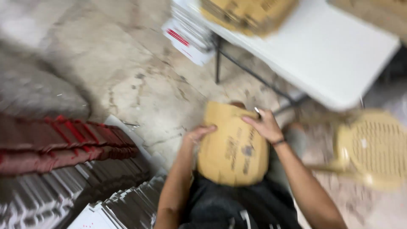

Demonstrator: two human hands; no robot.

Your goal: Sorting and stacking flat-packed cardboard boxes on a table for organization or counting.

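A person seated on a cracked concrete floor (140, 85) holds a flat brown cardboard piece (233, 148) in the lap, seen from a head-worn camera in a motion-blurred frame. The cardboard stands between the two hands, its long axis running roughly from near to far, tilted slightly to the right at the far end. The left hand (198, 133) clasps the left edge near the far corner, fingers curled over the rim. The right hand (265, 125), with a dark band at the wrist, lies across the far right corner, fingers spread over the face and closed on the edge; something small and pale shows at the fingertips, too blurred to tell what. Both hands sit at the far end of the piece, about equally close to it, while the near end rests against the person's dark clothing.

To the left, stacks of flattened cartons, red and dark (63, 144) above grey and white ones (123, 203), lie fanned on the floor. Far and to the right stands a white folding table (330, 55) carrying a brown cardboard box (250, 15), with a pile of white printed sheets (188, 32) at its left end. A tan plastic chair (373, 148) sits at the right.
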